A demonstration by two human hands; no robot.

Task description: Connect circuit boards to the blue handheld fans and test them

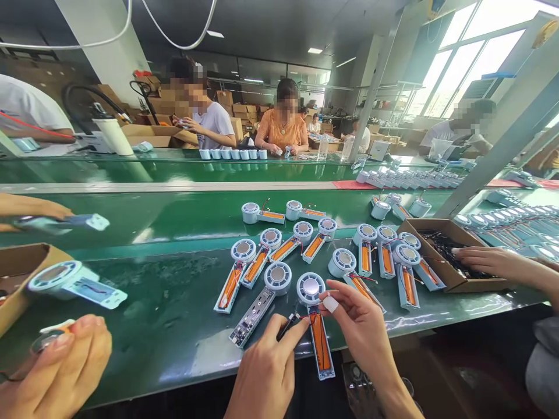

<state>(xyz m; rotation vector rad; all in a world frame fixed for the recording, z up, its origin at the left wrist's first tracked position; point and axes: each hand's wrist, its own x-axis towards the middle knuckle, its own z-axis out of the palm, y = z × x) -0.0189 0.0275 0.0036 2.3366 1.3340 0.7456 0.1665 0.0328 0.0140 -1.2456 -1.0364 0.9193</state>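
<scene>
Between the thumb and fingers of my left hand (271,364) is a small black part (288,326), with a thin red wire beside it. My right hand (360,331) is closed in a pinch just right of that, a white cover on its thumb; what the fingertips hold is too small to make out. Under both hands lies a pale blue handheld fan half (322,349), its open handle showing an orange battery and dark wires, its round head (311,288) just beyond my fingers. Left of it rests another fan with a circuit board (253,317) along its handle.
Several similar fans (242,250) spread across the green bench (174,291). A cardboard box (458,285) of dark parts stands right, a co-worker's hand (484,259) in it. Other people's hands (65,366) work at left near another box (26,262). More people sit opposite.
</scene>
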